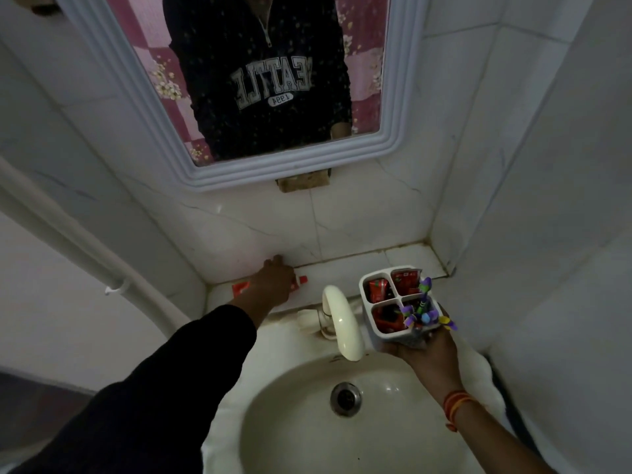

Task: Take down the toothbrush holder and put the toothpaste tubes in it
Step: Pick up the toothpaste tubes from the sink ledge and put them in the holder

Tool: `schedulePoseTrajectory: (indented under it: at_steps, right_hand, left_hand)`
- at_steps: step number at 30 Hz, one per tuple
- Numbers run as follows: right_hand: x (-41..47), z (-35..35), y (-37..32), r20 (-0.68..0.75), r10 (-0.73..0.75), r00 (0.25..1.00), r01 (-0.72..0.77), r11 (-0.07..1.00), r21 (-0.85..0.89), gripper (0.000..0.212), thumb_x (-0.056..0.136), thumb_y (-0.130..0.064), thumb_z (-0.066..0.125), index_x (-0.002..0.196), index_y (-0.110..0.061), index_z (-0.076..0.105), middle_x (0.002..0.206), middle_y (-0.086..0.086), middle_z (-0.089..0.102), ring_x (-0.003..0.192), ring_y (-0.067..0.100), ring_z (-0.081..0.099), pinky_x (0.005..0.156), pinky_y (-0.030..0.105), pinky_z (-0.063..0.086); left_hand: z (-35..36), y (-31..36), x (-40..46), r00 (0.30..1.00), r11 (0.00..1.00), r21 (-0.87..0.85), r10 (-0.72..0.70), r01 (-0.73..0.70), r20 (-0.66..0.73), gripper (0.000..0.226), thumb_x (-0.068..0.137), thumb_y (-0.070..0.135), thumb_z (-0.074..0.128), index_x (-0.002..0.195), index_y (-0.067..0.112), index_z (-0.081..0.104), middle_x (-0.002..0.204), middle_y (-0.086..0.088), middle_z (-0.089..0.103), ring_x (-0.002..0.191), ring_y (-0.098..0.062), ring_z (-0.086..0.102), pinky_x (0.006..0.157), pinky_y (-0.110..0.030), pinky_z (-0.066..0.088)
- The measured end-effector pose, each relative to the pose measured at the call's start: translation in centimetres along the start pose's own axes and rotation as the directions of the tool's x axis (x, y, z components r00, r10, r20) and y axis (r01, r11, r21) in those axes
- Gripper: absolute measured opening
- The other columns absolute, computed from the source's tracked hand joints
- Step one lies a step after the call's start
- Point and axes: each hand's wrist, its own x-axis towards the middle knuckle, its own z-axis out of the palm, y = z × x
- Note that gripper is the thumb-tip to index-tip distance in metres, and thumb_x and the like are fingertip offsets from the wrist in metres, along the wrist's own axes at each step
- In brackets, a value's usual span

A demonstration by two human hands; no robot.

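Your left hand reaching out, covering toothpaste tube on ledge, grip unclear; right hand cupping toothbrush holder from below.

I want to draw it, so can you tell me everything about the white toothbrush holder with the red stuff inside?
The toothbrush holder is a white, plastic-looking square cup with rounded corners, split by a cross into four compartments. Three hold red toothpaste tubes; the fourth holds a toothbrush with purple trim. It sits roughly upright, cupped from below in the right hand, held over the sink's rim beside the cream faucet.
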Motion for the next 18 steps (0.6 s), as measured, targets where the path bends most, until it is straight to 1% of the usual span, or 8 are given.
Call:
schedulePoseTrajectory:
  at_steps: [3, 6, 8, 9, 11, 13, 15, 18]
  right_hand:
    - [-0.3, -0.2, -0.3, 0.033, -0.01, 0.999, 0.01, 1.0, 0.002, 0.125, 0.027, -0.03, 0.107, 0.138, -0.01, 0.053, 0.136, 0.014, 0.064, 0.124, 0.034, 0.064, 0.084, 0.057, 0.061]
    - [-0.3, -0.1, -0.6, 0.027, -0.047, 0.999, 0.049, 0.995, -0.086, 0.103, 0.047, 0.015, 0.094, 0.139, -0.002, 0.051, 0.132, 0.016, 0.065, 0.112, 0.017, 0.071, 0.07, 0.025, 0.064]
    - [-0.5, 0.0, -0.8, -0.001, -0.014, 1.0, 0.013, 0.991, -0.131, 0.089, 0.06, 0.03, 0.08, 0.139, 0.002, 0.05, 0.129, 0.017, 0.063, 0.096, 0.002, 0.075, 0.064, 0.023, 0.063]
    - [-0.6, 0.0, -0.9, -0.007, 0.013, 1.0, -0.013, 0.991, -0.136, 0.079, 0.063, 0.024, 0.083, 0.132, -0.001, 0.056, 0.124, 0.015, 0.066, 0.093, 0.005, 0.075, 0.068, 0.029, 0.065]
    - [-1.1, 0.3, -1.6, -0.021, 0.092, 0.996, -0.094, 0.981, -0.167, 0.05, 0.063, -0.001, 0.095, 0.099, -0.021, 0.066, 0.096, 0.002, 0.07, 0.082, 0.01, 0.07, 0.082, 0.038, 0.061]
    - [-1.4, 0.4, -2.1, -0.043, 0.093, 0.995, -0.1, 0.974, -0.203, 0.044, 0.066, -0.009, 0.096, 0.077, -0.028, 0.057, 0.08, -0.007, 0.063, 0.074, 0.004, 0.06, 0.08, 0.031, 0.052]
    - [-1.5, 0.4, -2.3, -0.045, 0.103, 0.994, -0.11, 0.976, -0.187, 0.044, 0.068, -0.009, 0.095, 0.074, -0.026, 0.055, 0.079, -0.009, 0.061, 0.073, 0.003, 0.058, 0.075, 0.023, 0.047]
    - [-1.4, 0.4, -2.1, -0.049, 0.144, 0.988, -0.15, 0.971, -0.184, 0.04, 0.065, -0.014, 0.097, 0.076, -0.021, 0.059, 0.081, -0.004, 0.065, 0.075, 0.006, 0.062, 0.077, 0.026, 0.05]
  left_hand:
    - [-0.5, -0.2, -0.6, 0.998, 0.998, 0.063, 0.034, -0.03, -0.061, 0.055, 0.091, 0.028, 0.056, 0.141, 0.016, 0.039, 0.133, -0.018, 0.054, 0.122, -0.038, 0.051, 0.096, -0.045, 0.044]
    - [-2.1, 0.2, -1.3, 0.998, 0.997, -0.057, 0.055, -0.056, -0.023, 0.049, 0.09, 0.038, 0.059, 0.133, 0.019, 0.043, 0.113, -0.012, 0.065, 0.1, -0.032, 0.064, 0.078, -0.036, 0.047]
    - [-4.5, 1.0, -2.3, 0.994, 0.988, -0.112, 0.105, -0.108, -0.036, 0.042, 0.09, 0.045, 0.06, 0.126, 0.023, 0.052, 0.11, -0.01, 0.066, 0.091, -0.027, 0.064, 0.071, -0.031, 0.046]
    - [-6.0, 1.6, -2.9, 0.989, 0.981, -0.129, 0.138, -0.145, -0.059, 0.039, 0.09, 0.046, 0.061, 0.123, 0.025, 0.057, 0.11, -0.008, 0.067, 0.087, -0.025, 0.063, 0.07, -0.031, 0.047]
    - [-9.5, 3.1, -4.2, 0.971, 0.97, -0.112, 0.199, -0.214, -0.133, 0.036, 0.088, 0.044, 0.066, 0.12, 0.027, 0.062, 0.11, -0.004, 0.066, 0.081, -0.019, 0.058, 0.073, -0.032, 0.051]
    - [-13.1, 5.0, -5.6, 0.951, 0.964, -0.03, 0.254, -0.263, -0.176, 0.04, 0.085, 0.037, 0.071, 0.122, 0.024, 0.062, 0.111, -0.004, 0.064, 0.083, -0.018, 0.058, 0.074, -0.034, 0.054]
    - [-15.9, 7.0, -6.7, 0.944, 0.957, 0.022, 0.29, -0.291, -0.157, 0.041, 0.083, 0.035, 0.074, 0.119, 0.019, 0.063, 0.109, -0.006, 0.065, 0.087, -0.019, 0.062, 0.075, -0.034, 0.057]
    - [-17.6, 10.2, -7.7, 0.924, 0.928, 0.115, 0.366, -0.354, -0.11, 0.042, 0.078, 0.03, 0.08, 0.116, 0.018, 0.067, 0.106, -0.005, 0.066, 0.09, -0.02, 0.065, 0.065, -0.029, 0.053]
